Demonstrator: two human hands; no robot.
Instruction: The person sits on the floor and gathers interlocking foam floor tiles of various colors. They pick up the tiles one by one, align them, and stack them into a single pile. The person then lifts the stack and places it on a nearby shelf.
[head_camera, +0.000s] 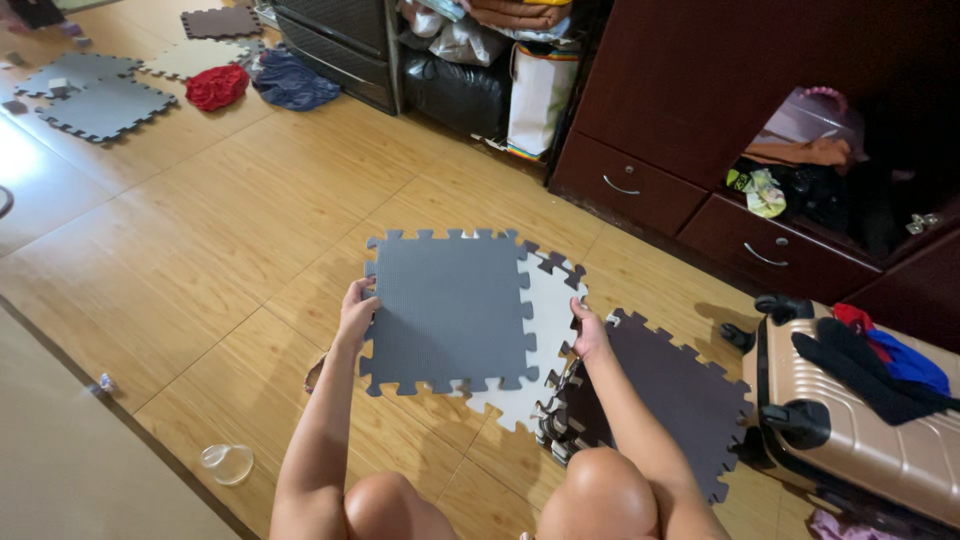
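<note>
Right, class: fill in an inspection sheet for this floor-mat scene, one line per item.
Surface: wooden floor.
Job's things: grey foam tile held up; white tile behind it; dark brown tile on a stack.
Clutter: grey tiles far left, red cloth, blue cloth, clear cup.
Hands: left hand grips the grey tile's left edge; right hand at the white tile's edge.
Cables: nothing seen.
Surroundings: dark wardrobe, beige suitcase.
</note>
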